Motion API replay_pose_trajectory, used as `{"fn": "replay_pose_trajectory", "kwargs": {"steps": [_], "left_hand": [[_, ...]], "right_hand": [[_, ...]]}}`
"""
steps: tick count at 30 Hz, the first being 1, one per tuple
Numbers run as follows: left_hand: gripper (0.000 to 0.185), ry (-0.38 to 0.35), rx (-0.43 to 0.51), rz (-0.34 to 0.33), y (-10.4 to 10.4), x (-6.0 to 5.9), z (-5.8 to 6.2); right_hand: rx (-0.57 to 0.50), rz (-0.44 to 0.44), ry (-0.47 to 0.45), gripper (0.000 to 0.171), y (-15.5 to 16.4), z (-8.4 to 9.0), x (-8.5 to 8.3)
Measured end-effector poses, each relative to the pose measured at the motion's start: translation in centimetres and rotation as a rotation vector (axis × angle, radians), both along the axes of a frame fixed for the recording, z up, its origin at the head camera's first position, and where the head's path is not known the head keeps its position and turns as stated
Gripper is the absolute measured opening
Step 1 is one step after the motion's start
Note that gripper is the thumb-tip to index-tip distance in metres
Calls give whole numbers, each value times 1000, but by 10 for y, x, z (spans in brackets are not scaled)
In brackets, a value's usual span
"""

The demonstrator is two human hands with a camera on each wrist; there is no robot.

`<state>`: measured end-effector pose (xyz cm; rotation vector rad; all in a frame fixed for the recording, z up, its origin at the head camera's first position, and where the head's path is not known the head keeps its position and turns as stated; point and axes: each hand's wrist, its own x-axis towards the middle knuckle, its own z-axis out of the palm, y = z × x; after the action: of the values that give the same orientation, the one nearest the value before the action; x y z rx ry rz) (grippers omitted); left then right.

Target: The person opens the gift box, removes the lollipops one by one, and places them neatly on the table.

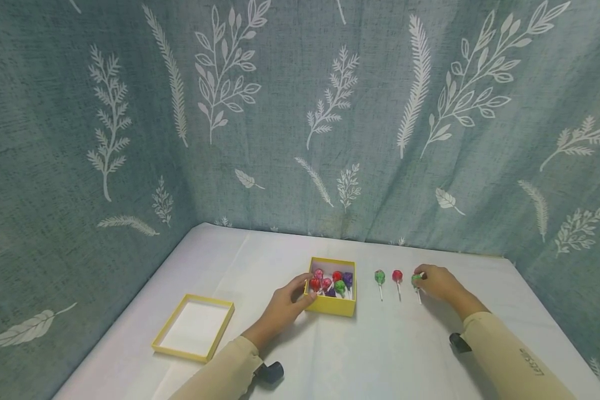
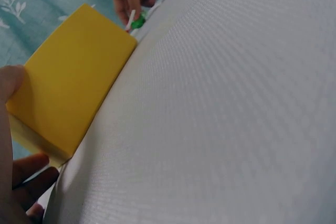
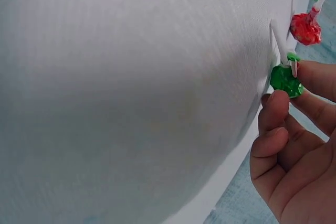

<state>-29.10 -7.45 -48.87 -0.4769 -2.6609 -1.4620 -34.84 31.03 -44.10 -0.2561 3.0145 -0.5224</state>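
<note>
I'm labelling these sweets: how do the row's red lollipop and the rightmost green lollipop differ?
The red lollipop has a red wrapper; the rightmost green lollipop a green one. The red lollipop lies untouched; the right hand holds the green lollipop. Both have white sticks.

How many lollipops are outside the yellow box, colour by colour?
Green lollipops: 2, one of them held by the right hand
Red lollipop: 1
Total: 3
</note>
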Motion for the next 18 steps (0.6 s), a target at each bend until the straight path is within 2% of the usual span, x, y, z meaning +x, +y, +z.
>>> {"fn": "replay_pose_trajectory", "kwargs": {"steps": [9,18], "left_hand": [[54,0,-22,3,-1,-2,-4],[55,-21,-26,13,0,-2,-3]], "right_hand": [[19,0,-6,34,3,6,-4],[44,-30,-42,36,-7,24,3]]}}
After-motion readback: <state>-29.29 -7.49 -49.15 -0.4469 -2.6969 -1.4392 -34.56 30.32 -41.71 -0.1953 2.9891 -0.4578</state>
